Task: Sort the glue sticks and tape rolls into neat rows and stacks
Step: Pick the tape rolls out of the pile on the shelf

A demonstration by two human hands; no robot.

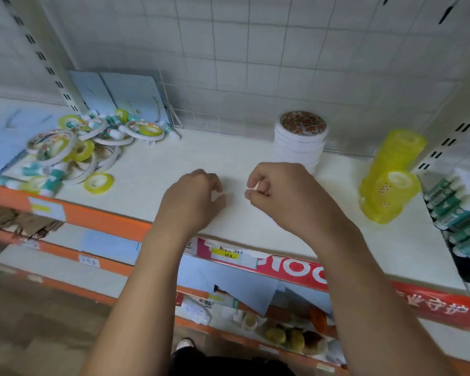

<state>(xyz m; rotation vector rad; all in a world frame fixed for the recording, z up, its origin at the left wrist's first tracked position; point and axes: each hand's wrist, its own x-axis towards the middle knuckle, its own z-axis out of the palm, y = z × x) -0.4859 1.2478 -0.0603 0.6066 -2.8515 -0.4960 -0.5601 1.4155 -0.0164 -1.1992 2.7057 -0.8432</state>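
A jumbled pile of white tape rolls, yellow tape rolls and green-and-white glue sticks lies at the shelf's left end. One yellow roll sits loose at its near edge. A neat stack of white tape rolls stands at the back, right of centre. Two stacks of yellow tape rolls stand further right. A row of glue sticks lies at the far right. My left hand and right hand hover over the middle of the shelf, fingers loosely curled, holding nothing I can see.
The white shelf has an orange front edge with price labels. Blue booklets lean at the back left beside a wire divider. A tiled grid wall backs the shelf. Lower shelves below hold other goods.
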